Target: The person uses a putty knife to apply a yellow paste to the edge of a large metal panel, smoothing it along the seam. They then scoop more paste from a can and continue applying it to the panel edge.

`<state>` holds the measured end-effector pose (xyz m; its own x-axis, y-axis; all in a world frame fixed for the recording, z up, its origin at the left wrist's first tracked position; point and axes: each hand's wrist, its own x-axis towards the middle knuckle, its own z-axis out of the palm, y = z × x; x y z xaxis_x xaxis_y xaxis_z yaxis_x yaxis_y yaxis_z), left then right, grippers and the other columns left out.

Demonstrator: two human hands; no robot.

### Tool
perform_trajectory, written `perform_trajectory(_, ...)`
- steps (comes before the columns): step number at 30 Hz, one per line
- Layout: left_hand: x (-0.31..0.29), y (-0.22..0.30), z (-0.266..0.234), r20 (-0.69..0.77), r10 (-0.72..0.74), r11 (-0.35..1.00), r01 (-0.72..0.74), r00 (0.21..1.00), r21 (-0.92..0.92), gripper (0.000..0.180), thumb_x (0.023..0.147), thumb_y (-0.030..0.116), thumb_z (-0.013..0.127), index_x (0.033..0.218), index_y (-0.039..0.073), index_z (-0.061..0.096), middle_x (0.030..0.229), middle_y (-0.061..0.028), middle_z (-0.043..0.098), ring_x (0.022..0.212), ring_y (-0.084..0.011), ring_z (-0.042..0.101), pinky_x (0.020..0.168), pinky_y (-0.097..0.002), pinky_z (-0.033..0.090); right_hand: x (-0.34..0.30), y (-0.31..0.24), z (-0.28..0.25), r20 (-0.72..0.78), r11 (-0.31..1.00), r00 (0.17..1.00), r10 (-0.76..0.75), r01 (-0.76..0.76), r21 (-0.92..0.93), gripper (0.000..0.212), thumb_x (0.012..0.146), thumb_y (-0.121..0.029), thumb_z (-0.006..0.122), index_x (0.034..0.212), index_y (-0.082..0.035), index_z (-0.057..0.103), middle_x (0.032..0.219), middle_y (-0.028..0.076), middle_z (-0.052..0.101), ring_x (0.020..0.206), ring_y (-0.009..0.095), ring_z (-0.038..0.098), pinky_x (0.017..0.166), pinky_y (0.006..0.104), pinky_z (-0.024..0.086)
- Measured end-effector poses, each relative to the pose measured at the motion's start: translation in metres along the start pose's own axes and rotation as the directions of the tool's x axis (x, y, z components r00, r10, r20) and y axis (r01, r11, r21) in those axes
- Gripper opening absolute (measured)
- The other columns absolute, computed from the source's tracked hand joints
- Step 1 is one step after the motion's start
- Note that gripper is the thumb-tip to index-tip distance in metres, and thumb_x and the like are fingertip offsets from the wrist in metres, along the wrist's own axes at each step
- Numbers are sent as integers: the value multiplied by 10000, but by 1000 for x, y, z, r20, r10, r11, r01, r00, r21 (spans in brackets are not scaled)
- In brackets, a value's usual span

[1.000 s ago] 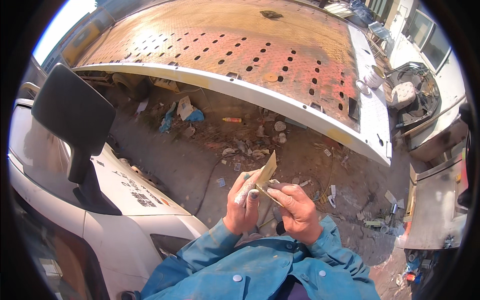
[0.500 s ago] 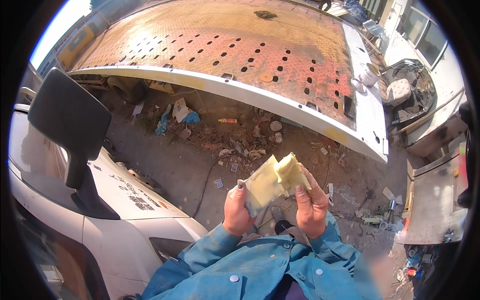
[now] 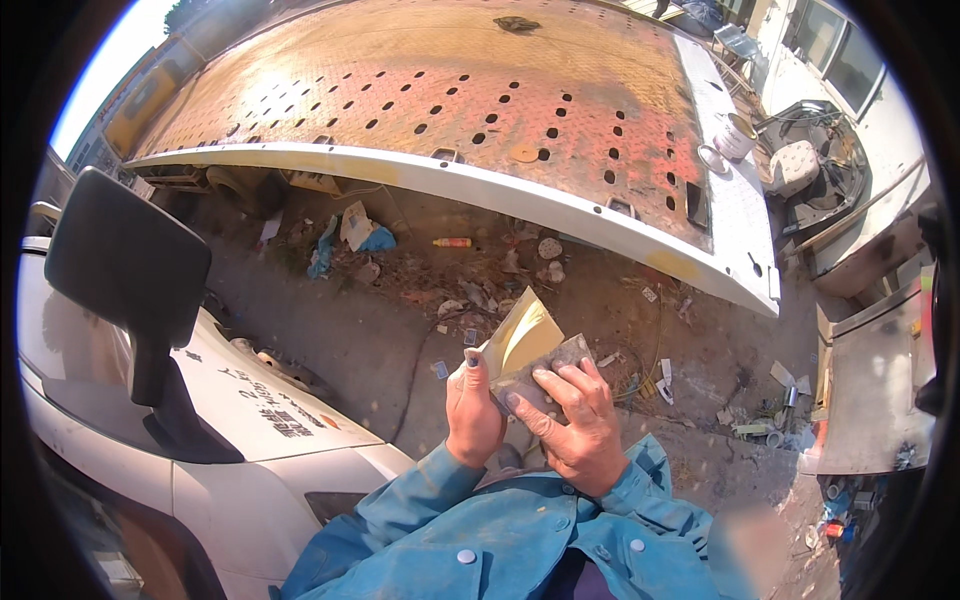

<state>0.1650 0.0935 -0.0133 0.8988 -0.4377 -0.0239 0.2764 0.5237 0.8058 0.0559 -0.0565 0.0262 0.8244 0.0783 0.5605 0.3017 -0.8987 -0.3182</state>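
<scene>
White deck edge well beyond, littered open ground between; left hand pinching yellow-smeared board, right hand grey plate.

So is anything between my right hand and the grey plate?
Nothing visible: your right hand lies directly on the grey plate. The yellow plate, in your left hand, is beyond it.

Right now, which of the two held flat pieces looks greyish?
The lower piece, in the right hand; the upper piece, in the left hand, shows pale yellow instead.
</scene>
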Motion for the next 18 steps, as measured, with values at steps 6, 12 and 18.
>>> perform_trajectory(6,38,3,-13,148,248,894,-285,957,346,597,1243,426,474,1433,-97,692,1355,-175,739,1163,-234,717,999,-367,568,25,41,-9,-95,852,954,284,-206,482,399,1001,109,694,1371,-16,776,1282,188,763,1172,349,754,1018,406,608)
perform_trajectory(12,91,-6,5,408,424,575,-588,809,569,561,1232,375,493,1464,-101,679,1382,-231,711,1204,-320,706,1019,-388,555,69,84,19,-162,859,951,263,-154,488,417,989,64,758,1393,-36,789,1369,177,742,1212,368,739,1046,432,610)
perform_trajectory(18,156,-11,8,127,398,776,-407,909,482,600,1236,456,499,1427,-79,693,1313,-131,716,1134,-182,672,965,-342,554,82,149,40,-16,828,996,91,-67,557,515,870,128,727,1347,-46,808,1369,153,753,1236,397,730,1078,476,604)
